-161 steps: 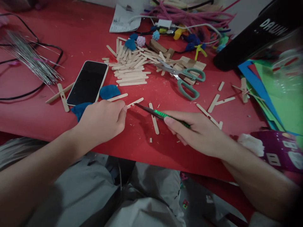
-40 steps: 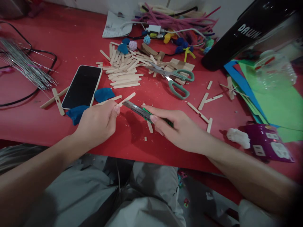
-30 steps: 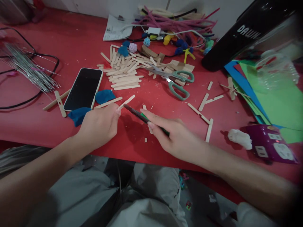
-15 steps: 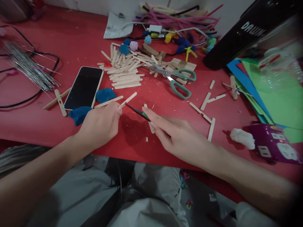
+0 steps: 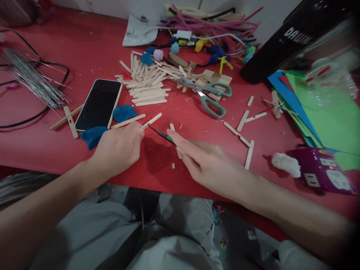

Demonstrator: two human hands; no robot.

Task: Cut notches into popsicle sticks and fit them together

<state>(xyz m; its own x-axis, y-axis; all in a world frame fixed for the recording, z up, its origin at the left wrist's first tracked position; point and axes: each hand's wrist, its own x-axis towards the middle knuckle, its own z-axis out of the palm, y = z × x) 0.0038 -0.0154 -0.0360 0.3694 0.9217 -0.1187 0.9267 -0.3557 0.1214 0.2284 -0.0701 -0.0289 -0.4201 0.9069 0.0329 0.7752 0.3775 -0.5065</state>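
My left hand [image 5: 120,144] is closed around a wooden craft stick [image 5: 154,119], pinched by the thumb and fingers, its rounded end pointing up and right. My right hand [image 5: 204,157] grips a craft knife [image 5: 160,132] with a slim dark blade and a bit of green near the fingers. The blade's tip meets the stick close to my left thumb; how deep it goes I cannot tell. Under the knife lies another craft stick [image 5: 172,128], partly covered by my right fingers. A small wood chip [image 5: 173,165] rests just below. Blue felt-like pieces [image 5: 125,113] lie beside my left hand.
A phone [image 5: 99,103] lies left of a craft stick pile [image 5: 149,90]. Green-handled scissors [image 5: 215,101] rest beyond my right hand. Notched sticks [image 5: 237,134], a purple power strip [image 5: 323,170], coloured paper [image 5: 332,112] and a black bottle [image 5: 277,41] stand right. Wires [image 5: 36,80] lie left.
The view has shifted very slightly. The knife's tip has moved a little toward my left thumb; both hands keep their hold.
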